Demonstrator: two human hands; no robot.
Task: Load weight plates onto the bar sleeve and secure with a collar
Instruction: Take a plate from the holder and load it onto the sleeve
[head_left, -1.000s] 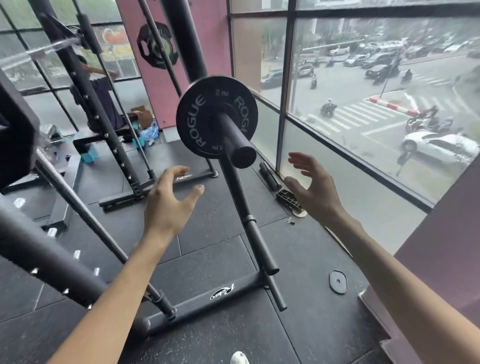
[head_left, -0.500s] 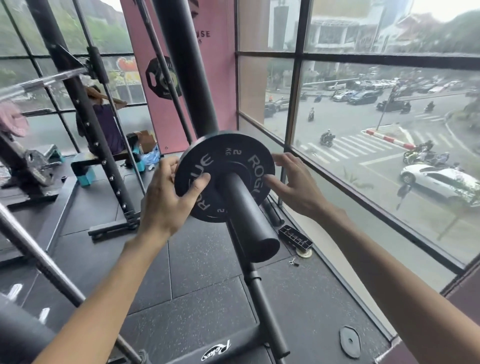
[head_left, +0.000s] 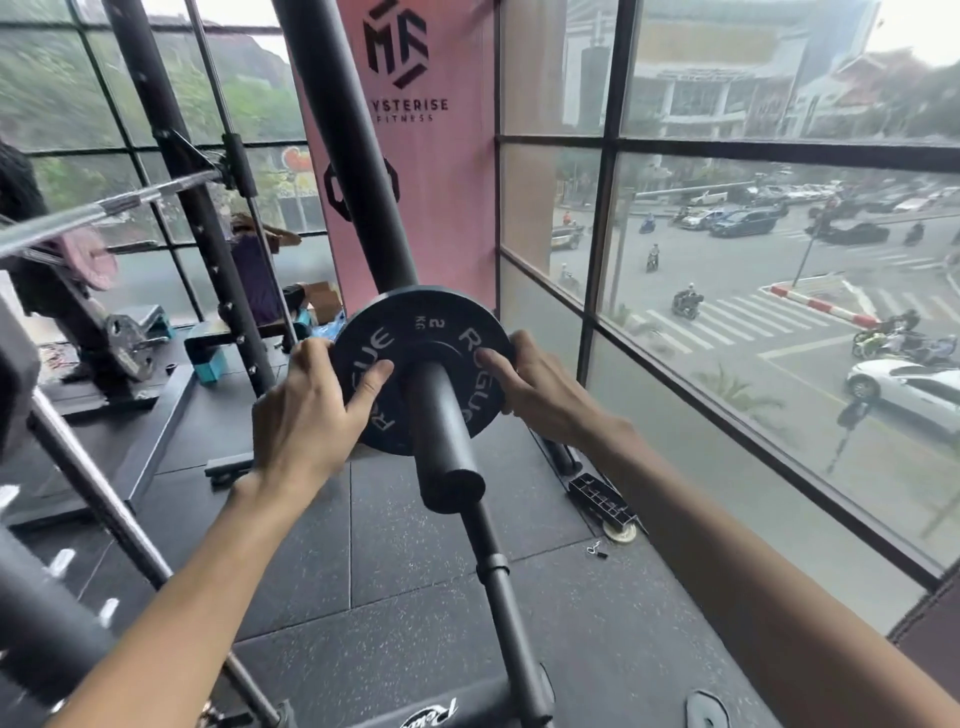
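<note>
At the far left a racked barbell (head_left: 119, 200) sits well apart from the work and plays no part here. The left hand (head_left: 306, 415) grips the left rim of the Rogue 2 kg plate (head_left: 400, 312). Its fingers curl round the edge to the back and its thumb lies flat across the face. The plate is threaded on the bar sleeve (head_left: 441, 421), far along it and close to the slanted post (head_left: 358, 182) that carries the sleeve. Most of the sleeve juts bare toward the viewer. Whether the plate's back touches a stop cannot be told, since the plate hides it. The right hand (head_left: 540, 395) mirrors the left, with its thumb on the face beside the sleeve and its fingers wrapped over the right rim. So the hands are apart, one on each side, both clamped on the same plate.

The step in hand looks like seating this plate. To do it well, push evenly with both thumbs so the plate stays square to the sleeve; a small plate cocked on its bore will likely bind. Before the last bit of travel, the fingers behind the rim should slide out to the edge, or they risk being pinched against whatever stops the plate. So light a plate needs only a slow, gentle push. The bare outer sleeve leaves room for more plates and the collar, though no collar is identifiable in view. At the right, below the window (head_left: 727, 415), a black tray (head_left: 602, 501) lies on the floor; what it holds is unclear.
</note>
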